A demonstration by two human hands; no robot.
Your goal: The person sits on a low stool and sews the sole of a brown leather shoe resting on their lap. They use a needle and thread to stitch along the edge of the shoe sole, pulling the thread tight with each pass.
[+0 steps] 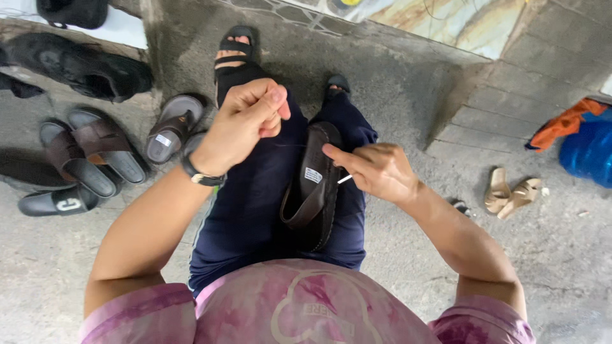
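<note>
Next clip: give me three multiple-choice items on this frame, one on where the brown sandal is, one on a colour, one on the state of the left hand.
1. Where does the brown sandal rest?
A. on the person's lap
B. on the ground by the beige pair
C. on a shelf

2. What colour is the person's shirt?
A. green
B. pink
C. white

3. How is the left hand?
A. flat on the floor
B. raised, fingers closed in a pinch
C. inside a shoe

Answers: 1 A, it lies on the dark blue trousers; 2 B, mottled pink cloth; 3 B, it is lifted above the knee, fingers closed.
</note>
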